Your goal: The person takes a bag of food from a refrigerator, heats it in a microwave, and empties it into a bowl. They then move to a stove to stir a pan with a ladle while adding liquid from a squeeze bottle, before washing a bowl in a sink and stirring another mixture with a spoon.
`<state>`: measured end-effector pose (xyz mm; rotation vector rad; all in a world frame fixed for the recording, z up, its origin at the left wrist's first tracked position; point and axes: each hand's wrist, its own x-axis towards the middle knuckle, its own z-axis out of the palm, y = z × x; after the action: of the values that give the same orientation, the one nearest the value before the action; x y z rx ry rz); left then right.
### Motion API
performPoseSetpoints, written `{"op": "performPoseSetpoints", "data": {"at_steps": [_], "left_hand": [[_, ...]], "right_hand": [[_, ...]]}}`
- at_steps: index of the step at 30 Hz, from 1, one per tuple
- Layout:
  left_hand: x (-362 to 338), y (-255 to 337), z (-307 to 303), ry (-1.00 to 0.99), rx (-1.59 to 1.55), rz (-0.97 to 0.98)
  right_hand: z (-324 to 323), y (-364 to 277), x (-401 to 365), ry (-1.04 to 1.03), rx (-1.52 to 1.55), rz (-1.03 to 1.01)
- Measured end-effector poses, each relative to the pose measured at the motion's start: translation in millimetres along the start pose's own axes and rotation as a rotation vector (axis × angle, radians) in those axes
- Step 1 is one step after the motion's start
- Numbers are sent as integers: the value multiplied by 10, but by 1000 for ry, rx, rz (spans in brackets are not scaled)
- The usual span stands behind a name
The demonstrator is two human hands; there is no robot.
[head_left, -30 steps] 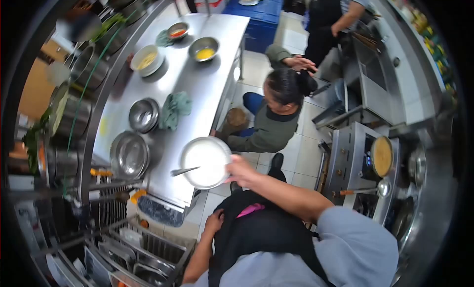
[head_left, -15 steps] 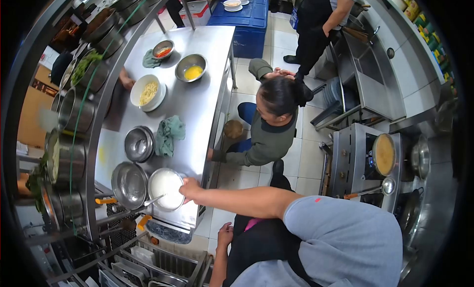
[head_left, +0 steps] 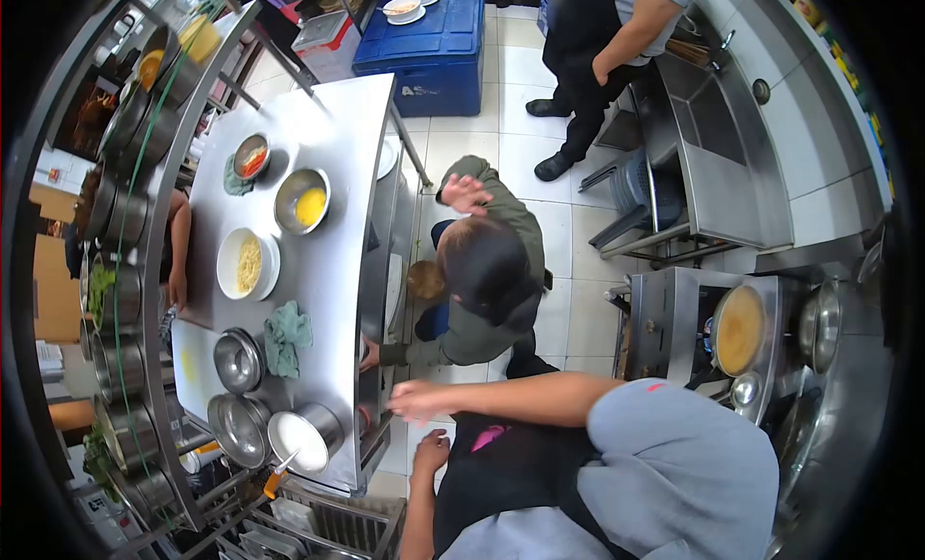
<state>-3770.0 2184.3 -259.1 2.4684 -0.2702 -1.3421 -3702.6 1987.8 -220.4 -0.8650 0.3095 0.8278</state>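
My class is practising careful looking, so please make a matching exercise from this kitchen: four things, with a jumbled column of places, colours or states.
Things:
1. Pot
2. Pan
3. Big box
4. Apron

Clues:
A. Blue
B. Holding white contents
C. Black
D. On the stove

Pairs: 1-B, 2-D, 3-A, 4-C.

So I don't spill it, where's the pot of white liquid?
In the head view, the pot stands lower left, on the near end of the steel table, beside a wide metal bowl and left of your right hand.
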Motion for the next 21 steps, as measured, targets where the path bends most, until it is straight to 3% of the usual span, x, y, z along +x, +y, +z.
{"op": "performPoseSetpoints", "data": {"at_steps": [1, 3, 5, 7, 9, 12, 14, 19, 21], "left_hand": [[-9, 320, -245, -18, 249, -81], [-146, 1226, -834, 309, 343, 29], [-295, 2178, -1315, 597, -165, 523], [-355, 2830, -1489, 668, -106, 961], [-455, 3327, -1554, 723, 188, 1090], [-320, 3276, -1394, 772, 238, 967], [-229, 3157, -1290, 748, 277, 894], [123, 2965, -1146, 811, 428, 983], [309, 2924, -1137, 817, 460, 1021]], "right_hand": [[-358, -25, -454, -26, 59, 13], [-1090, 233, -1177, 42, 269, 46], [-1566, 513, -1894, 256, 268, 26], [-1900, 861, -2455, 457, 282, 84], [-2205, 1429, -2785, 706, 271, 143], [-2516, 2318, -3209, 981, 269, 198], [-2513, 2808, -3375, 1080, 481, 142], [-2342, 3643, -3496, 1118, 562, 115], [-2246, 3486, -3476, 1090, 535, 175]]}}
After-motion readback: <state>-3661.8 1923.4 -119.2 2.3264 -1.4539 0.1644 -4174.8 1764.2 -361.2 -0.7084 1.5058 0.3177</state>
